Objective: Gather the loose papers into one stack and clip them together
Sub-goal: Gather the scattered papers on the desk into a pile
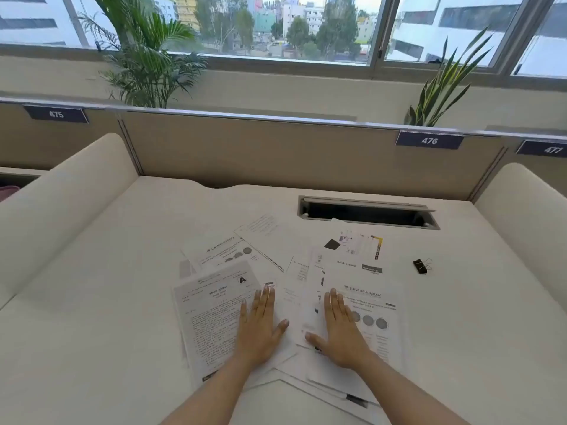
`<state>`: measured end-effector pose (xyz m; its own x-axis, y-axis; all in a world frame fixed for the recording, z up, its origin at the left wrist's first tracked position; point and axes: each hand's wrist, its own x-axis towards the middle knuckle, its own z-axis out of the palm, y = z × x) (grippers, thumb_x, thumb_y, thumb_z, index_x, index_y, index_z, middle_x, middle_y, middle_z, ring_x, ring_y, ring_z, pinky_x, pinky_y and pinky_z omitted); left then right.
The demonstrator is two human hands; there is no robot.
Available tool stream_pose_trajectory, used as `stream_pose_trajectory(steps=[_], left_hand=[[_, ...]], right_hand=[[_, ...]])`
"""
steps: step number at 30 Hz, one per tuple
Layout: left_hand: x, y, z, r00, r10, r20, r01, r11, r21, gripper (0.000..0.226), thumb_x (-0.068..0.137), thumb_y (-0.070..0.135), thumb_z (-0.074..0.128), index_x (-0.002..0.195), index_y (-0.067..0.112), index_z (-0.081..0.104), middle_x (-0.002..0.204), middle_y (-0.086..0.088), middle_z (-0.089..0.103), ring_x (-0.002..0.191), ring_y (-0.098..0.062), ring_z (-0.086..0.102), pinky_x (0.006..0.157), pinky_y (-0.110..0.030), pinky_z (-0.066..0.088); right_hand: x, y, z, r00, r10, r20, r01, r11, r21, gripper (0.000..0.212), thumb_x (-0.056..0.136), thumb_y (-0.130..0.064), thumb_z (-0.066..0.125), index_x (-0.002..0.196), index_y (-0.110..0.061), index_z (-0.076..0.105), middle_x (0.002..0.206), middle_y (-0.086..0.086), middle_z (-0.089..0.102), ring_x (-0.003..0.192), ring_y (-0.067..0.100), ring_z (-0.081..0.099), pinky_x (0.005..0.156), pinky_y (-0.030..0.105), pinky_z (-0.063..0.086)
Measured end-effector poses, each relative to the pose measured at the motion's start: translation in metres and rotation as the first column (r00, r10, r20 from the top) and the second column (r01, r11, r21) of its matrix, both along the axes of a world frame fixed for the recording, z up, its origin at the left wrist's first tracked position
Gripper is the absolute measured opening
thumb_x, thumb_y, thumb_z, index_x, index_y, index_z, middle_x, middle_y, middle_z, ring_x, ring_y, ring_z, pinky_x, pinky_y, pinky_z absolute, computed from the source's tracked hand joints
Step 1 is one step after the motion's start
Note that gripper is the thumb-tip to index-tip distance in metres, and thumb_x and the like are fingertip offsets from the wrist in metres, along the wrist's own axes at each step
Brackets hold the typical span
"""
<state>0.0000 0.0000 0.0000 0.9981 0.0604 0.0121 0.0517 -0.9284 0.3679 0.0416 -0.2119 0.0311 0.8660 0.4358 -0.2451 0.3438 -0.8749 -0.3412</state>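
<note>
White desk (92,302) in a cubicle bay under a window; plants behind the partition; cable slot (365,213) at the back right of the top.

Loose papers (276,271) fanned out across the middle of the desk, overlapping at odd angles; dense-text sheet (208,320) on the left, sheet with three grey circles (377,326) on the right, a few more spread behind them toward the slot; binder clip (420,266) sits alone on bare desk, well to the right of the pile, untouched.

Left hand (260,329) flat, palm down on the dense-text sheet, fingers straight and together, thumb out; nothing gripped. Right hand (340,329) same posture on the circles sheet, thumb pointing inward; nothing gripped either. Hands near each other, not touching.

Read: gathering looks barely begun; no stack yet.

Doing this step well, my take:
- sweep both palms inward so left and right groups slide over each other; light pressure, or the bottom sheets stay put
- far sheets near the slot sit beyond the hands; pull them in separately
- lift the bundle, tap one long edge and one short edge on the desk to square it
- only then go for the clip; clip a squared corner or top edge, otherwise skewed sheets slip out
</note>
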Motion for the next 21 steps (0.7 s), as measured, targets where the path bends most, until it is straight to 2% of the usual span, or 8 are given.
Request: stream_pose_trajectory(steps=[2, 4, 6, 9, 12, 14, 18, 21], left_hand=[[0.0, -0.002, -0.004, 1.0, 0.003, -0.031, -0.002, 0.999, 0.037, 0.088, 0.082, 0.072, -0.002, 0.15, 0.015, -0.007, 0.159, 0.002, -0.01, 0.134, -0.001, -0.035, 0.11, -0.036, -0.023], [-0.005, -0.003, -0.005, 0.99, 0.045, -0.133, -0.031, 0.994, 0.104, 0.079, 0.091, 0.065, 0.008, 0.15, 0.012, 0.014, 0.158, -0.003, 0.015, 0.141, -0.005, -0.025, 0.112, -0.039, -0.012], [-0.006, -0.004, -0.01, 0.991, 0.053, -0.124, -0.035, 0.989, 0.144, 0.071, 0.095, 0.059, 0.016, 0.148, 0.013, 0.026, 0.154, -0.002, 0.028, 0.144, -0.01, -0.017, 0.113, -0.04, -0.006], [-0.007, -0.003, -0.009, 0.993, 0.025, -0.117, -0.011, 0.993, 0.118, 0.071, 0.095, 0.06, 0.016, 0.149, 0.015, 0.021, 0.155, 0.0, 0.021, 0.143, -0.008, -0.02, 0.113, -0.038, -0.01], [-0.007, -0.003, -0.012, 0.996, -0.037, -0.079, 0.044, 0.996, 0.083, 0.08, 0.087, 0.069, -0.001, 0.151, 0.021, 0.001, 0.158, 0.005, -0.003, 0.14, -0.004, -0.025, 0.112, -0.038, -0.018], [-0.007, -0.001, -0.012, 0.993, -0.085, -0.083, 0.09, 0.994, 0.057, 0.083, 0.081, 0.072, -0.007, 0.149, 0.025, -0.009, 0.156, 0.01, -0.015, 0.142, -0.008, -0.022, 0.112, -0.038, -0.021], [-0.009, 0.01, -0.007, 0.986, -0.155, -0.07, 0.159, 0.985, 0.068, 0.077, 0.084, 0.07, -0.004, 0.147, 0.028, -0.013, 0.155, 0.013, -0.017, 0.146, -0.013, -0.015, 0.112, -0.035, -0.021], [-0.014, 0.023, 0.0, 0.999, -0.041, -0.036, 0.041, 0.999, 0.009, 0.08, 0.081, 0.072, -0.008, 0.147, 0.029, -0.013, 0.155, 0.012, -0.018, 0.144, -0.01, -0.019, 0.113, -0.034, -0.022]], right_hand=[[-0.004, -0.001, -0.004, 1.0, -0.03, -0.01, 0.03, 0.999, 0.017, 0.111, 0.066, -0.084, 0.011, 0.139, -0.012, -0.032, 0.149, 0.002, -0.038, 0.139, 0.018, -0.034, 0.112, 0.029, -0.019], [-0.01, -0.002, -0.007, 0.997, -0.06, -0.052, 0.06, 0.998, 0.005, 0.111, 0.069, -0.083, 0.014, 0.142, -0.011, -0.028, 0.151, 0.001, -0.034, 0.14, 0.016, -0.031, 0.111, 0.028, -0.019], [-0.013, -0.002, -0.013, 0.996, -0.077, -0.044, 0.078, 0.997, 0.009, 0.111, 0.068, -0.084, 0.011, 0.146, -0.01, -0.023, 0.153, 0.001, -0.03, 0.141, 0.015, -0.028, 0.112, 0.028, -0.018], [-0.013, -0.003, -0.017, 0.996, -0.084, -0.03, 0.085, 0.996, 0.01, 0.112, 0.067, -0.086, 0.006, 0.147, -0.011, -0.02, 0.155, 0.001, -0.026, 0.143, 0.015, -0.024, 0.116, 0.03, -0.014], [-0.012, -0.005, -0.02, 0.997, -0.072, -0.013, 0.072, 0.997, -0.001, 0.108, 0.071, -0.084, 0.008, 0.148, -0.013, -0.018, 0.156, 0.001, -0.024, 0.144, 0.014, -0.022, 0.118, 0.031, -0.011], [-0.012, -0.006, -0.02, 0.999, -0.054, 0.002, 0.054, 0.999, -0.005, 0.105, 0.074, -0.082, 0.012, 0.148, -0.014, -0.018, 0.157, 0.0, -0.023, 0.144, 0.014, -0.022, 0.118, 0.031, -0.011], [-0.008, -0.007, -0.016, 0.999, -0.035, -0.025, 0.035, 0.999, -0.005, 0.11, 0.072, -0.083, 0.018, 0.147, -0.013, -0.021, 0.156, 0.0, -0.026, 0.143, 0.014, -0.024, 0.117, 0.031, -0.013], [-0.005, -0.002, -0.011, 0.992, -0.121, -0.031, 0.121, 0.993, 0.007, 0.123, 0.058, -0.091, 0.006, 0.146, -0.01, -0.021, 0.153, 0.001, -0.029, 0.143, 0.016, -0.026, 0.117, 0.034, -0.013]])
